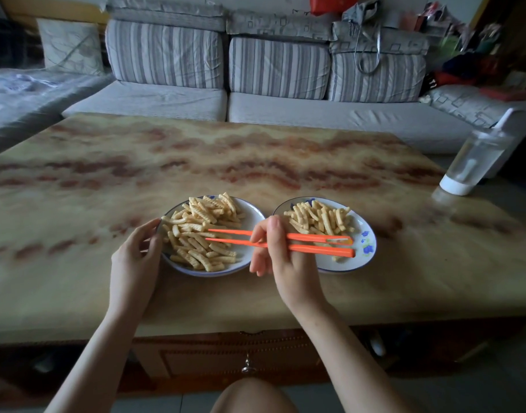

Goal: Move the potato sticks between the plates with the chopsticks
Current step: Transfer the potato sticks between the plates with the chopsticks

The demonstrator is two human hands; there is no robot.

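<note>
Two plates sit side by side on a marble-look table (255, 162), rims nearly touching; taking the L plate (251, 223) as the ref point, the R plate (345, 267) is just to its right. The L plate holds the bigger heap of potato sticks (196, 228), piled from its far edge to its near edge w/ a bare white patch on the right side. A smaller heap (318, 219) lies on the far half of the R plate, plus a stray piece or two near that plate's front rim. L hand (136, 248) grips the L plate's left rim: thumb on the far part of the rim, fingers curled round the near-left edge. R hand (273, 248) is over the gap just right of the L plate, thumb and fingers clenched round a pair of orange chopsticks (318, 250) approx mid-length. The chopsticks lie almost level, thin tips pointing left over the middle of the L plate's heap, thick ends reaching out over the R plate. The tips are slightly apart w/ sticks around them; can't tell if a stick is actually pinched. Far right of the L plate, near the table's edge, stands a clear bottle (473, 162) w/ a white base. Beyond the L plate, past the table's far edge, is a grey striped sofa (279, 70). Below the L plate, under the table's near edge, there's a wooden drawer front w/ a metal knob (247, 368).
</note>
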